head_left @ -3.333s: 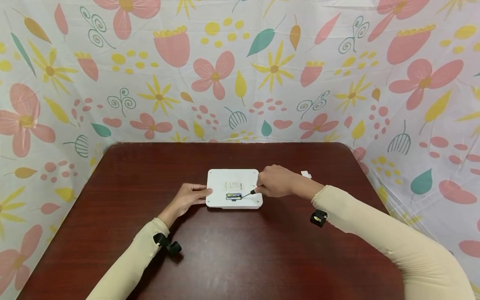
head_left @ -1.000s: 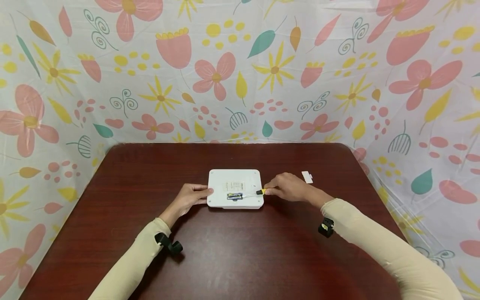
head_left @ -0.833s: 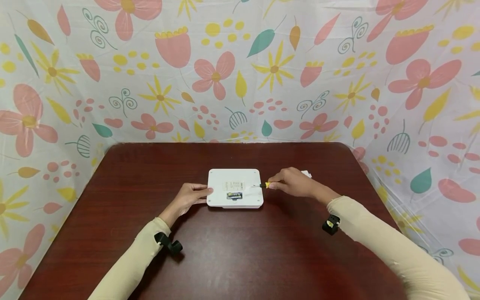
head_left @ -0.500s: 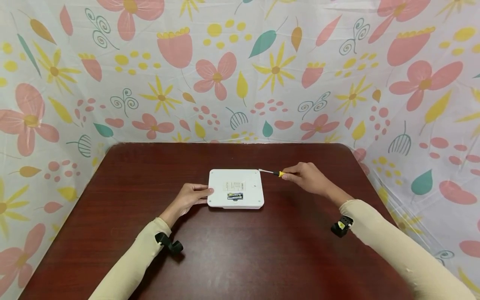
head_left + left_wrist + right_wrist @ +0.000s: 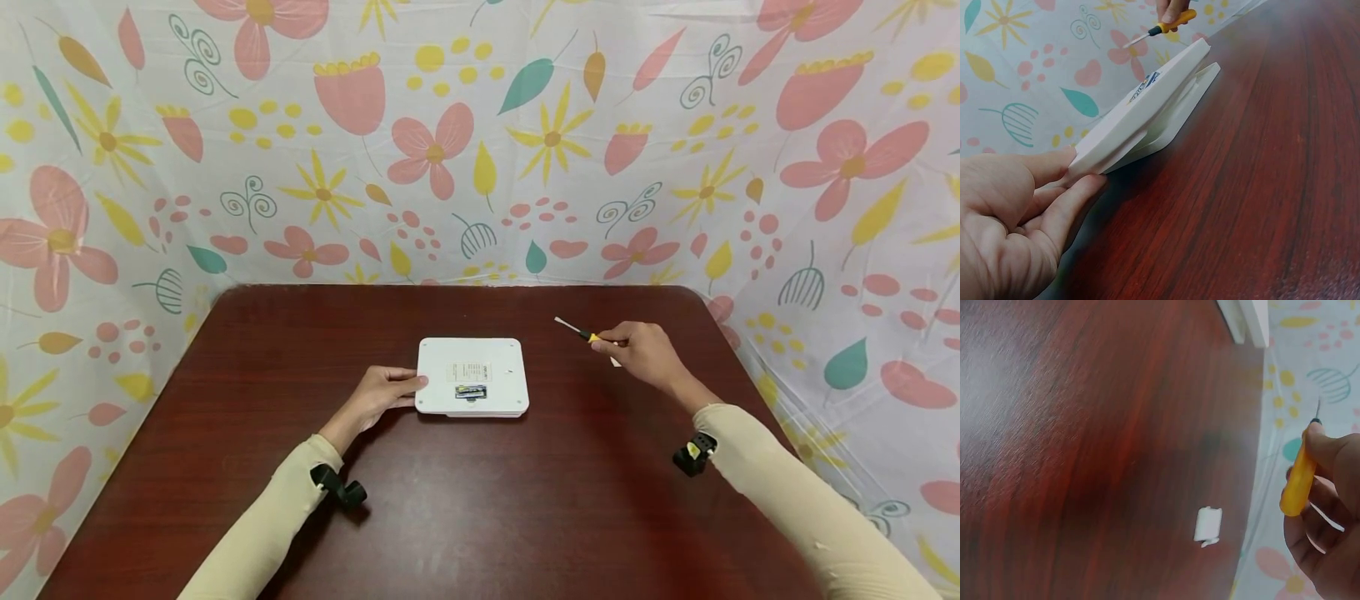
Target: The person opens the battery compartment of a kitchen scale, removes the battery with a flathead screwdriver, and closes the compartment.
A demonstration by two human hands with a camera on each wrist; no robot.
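- Your right hand [image 5: 641,354] pinches a yellow-handled screwdriver [image 5: 581,332], fingers curled round the handle, the blade pointing toward the table's [image 5: 300,333] far edge.
- That hand hangs above the table toward its right edge, well apart from the scale [image 5: 472,377].
- Just under it lies a small white cover [image 5: 1208,525], flat on the wood.
- Your left hand [image 5: 375,397] rests at the scale's left edge, fingertips [image 5: 1063,159] touching its rim, thumb and fingers loosely about it.
- The scale lies underside up near the table's middle, its battery bay [image 5: 470,391] uncovered with batteries showing inside.
- A flowered cloth [image 5: 480,142] backs the table.
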